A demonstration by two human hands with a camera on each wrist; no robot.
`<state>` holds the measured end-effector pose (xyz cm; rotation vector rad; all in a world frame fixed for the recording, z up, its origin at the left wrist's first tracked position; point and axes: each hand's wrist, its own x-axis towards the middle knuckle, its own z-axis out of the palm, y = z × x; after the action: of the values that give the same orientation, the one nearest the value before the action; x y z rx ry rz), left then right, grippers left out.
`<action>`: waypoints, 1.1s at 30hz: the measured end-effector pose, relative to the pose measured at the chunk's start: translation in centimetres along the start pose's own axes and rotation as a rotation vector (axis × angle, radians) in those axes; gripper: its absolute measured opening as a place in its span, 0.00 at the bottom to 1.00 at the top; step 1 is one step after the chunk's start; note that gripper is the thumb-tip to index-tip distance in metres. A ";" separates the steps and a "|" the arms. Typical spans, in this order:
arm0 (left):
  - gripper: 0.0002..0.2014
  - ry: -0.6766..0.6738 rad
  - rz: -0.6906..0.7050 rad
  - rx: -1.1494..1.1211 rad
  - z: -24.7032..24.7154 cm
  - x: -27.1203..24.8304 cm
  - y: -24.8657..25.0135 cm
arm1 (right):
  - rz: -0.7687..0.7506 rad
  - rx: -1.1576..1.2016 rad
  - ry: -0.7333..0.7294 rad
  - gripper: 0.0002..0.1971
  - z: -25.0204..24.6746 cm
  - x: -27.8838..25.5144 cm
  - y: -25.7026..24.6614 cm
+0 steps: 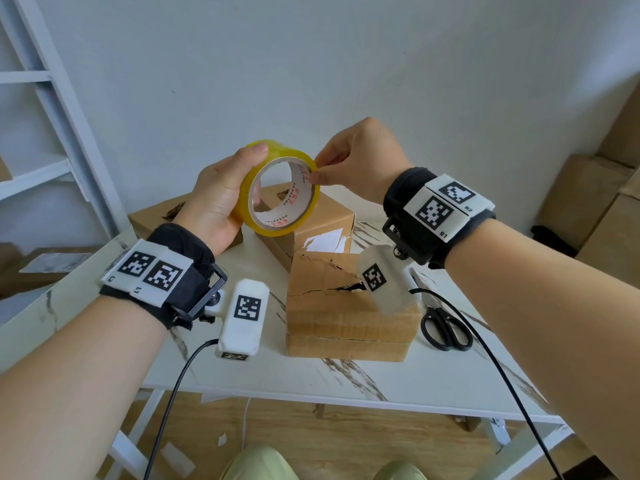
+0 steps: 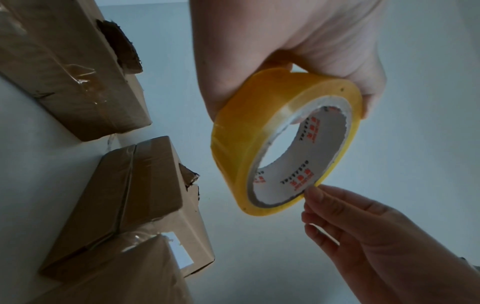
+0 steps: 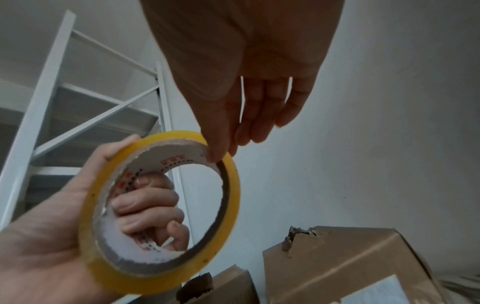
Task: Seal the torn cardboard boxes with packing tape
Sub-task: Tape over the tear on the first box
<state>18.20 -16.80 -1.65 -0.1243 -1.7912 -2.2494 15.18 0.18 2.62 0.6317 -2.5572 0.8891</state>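
Note:
My left hand [image 1: 254,173] grips a yellow packing tape roll [image 1: 277,188] in the air above the table, thumb on the outside and fingers through the core. My right hand [image 1: 317,169] pinches the roll's upper right rim between thumb [image 3: 215,152] and forefinger; no loose tape end is visible. Below stand three brown cardboard boxes. The near box [image 1: 346,306] has a ragged tear across its top. The middle box [image 1: 311,216] has a torn white label and a broken corner [image 2: 191,179]. The far left box [image 1: 156,216] has a hole [image 2: 116,41].
Black scissors [image 1: 446,327] lie on the white marble table [image 1: 346,379], right of the near box. A white metal rack [image 1: 52,98] stands at the left, and more cardboard boxes [image 1: 606,202] are stacked on the floor at the right. Wrist-camera cables hang over the table's front edge.

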 end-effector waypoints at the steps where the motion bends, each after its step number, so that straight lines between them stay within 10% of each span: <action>1: 0.22 -0.006 -0.002 0.006 -0.1 0.1 0.0 | 0.000 0.006 -0.002 0.08 0.0 0.0 0.1; 11: 0.20 -0.213 -0.050 0.059 -2.1 0.7 -0.6 | -0.035 -0.109 -0.298 0.06 -1.8 -0.4 0.1; 33: 0.09 -0.222 0.009 0.207 -1.5 0.6 0.0 | 0.059 -0.001 -0.244 0.09 -0.9 -0.9 0.3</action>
<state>17.81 -18.36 -1.87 -0.3524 -2.1194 -2.0978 15.97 1.24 2.71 0.7076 -2.8055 0.8781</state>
